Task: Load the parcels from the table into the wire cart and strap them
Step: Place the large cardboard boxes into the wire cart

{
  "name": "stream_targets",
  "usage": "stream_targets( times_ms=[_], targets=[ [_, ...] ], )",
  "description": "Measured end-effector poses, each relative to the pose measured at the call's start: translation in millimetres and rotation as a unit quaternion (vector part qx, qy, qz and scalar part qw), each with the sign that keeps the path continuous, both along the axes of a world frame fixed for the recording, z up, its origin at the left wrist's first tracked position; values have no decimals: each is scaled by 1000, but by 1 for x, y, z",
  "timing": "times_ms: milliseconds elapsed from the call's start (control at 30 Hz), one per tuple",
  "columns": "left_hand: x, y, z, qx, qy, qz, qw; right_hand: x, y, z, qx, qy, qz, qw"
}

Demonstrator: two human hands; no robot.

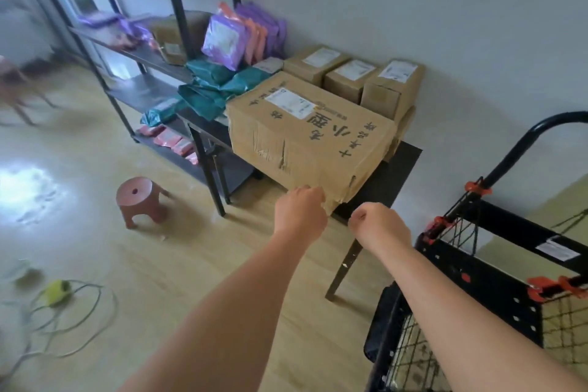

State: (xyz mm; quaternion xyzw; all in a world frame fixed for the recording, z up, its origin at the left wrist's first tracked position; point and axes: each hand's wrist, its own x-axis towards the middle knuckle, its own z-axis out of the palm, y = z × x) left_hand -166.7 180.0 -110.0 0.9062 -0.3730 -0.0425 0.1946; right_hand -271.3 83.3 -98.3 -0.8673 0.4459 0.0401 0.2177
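Head view, the only one. Large box (308, 137) sits on the dark table (402, 161), its near corner hanging past the table edge.

Left hand (300, 210) is at that near corner, knuckles up, fingers curled against the box's lower edge and touching the cardboard. Fingertips are hidden, so I can't tell whether it has actual hold.

Right hand (378, 226) is just right of the same corner, not touching the box. It is curled into a fist with nothing visible in it.

Three small boxes (350, 79) are behind the large box, against the wall. Teal mailers (216, 89) lie to the left of the box.

Wire cart (477, 293) is right of and nearer than the box, under the right forearm.
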Motion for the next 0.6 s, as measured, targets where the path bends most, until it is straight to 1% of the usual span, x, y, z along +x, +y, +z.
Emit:
stream_targets(
  times_ms=[167,267,433,600],
  targets=[
    [43,0,32,-70,-33,34,996,37,-3,34,-52,-92,-17,994],
    [64,-8,41,-92,-46,35,994,56,-9,42,-77,-150,-27,985],
    [97,-30,43,-99,-58,11,993,89,-31,38,-71,-168,-29,983],
    [134,-70,43,-77,-60,-27,995,121,-66,29,-88,-161,-48,982]
  ],
)
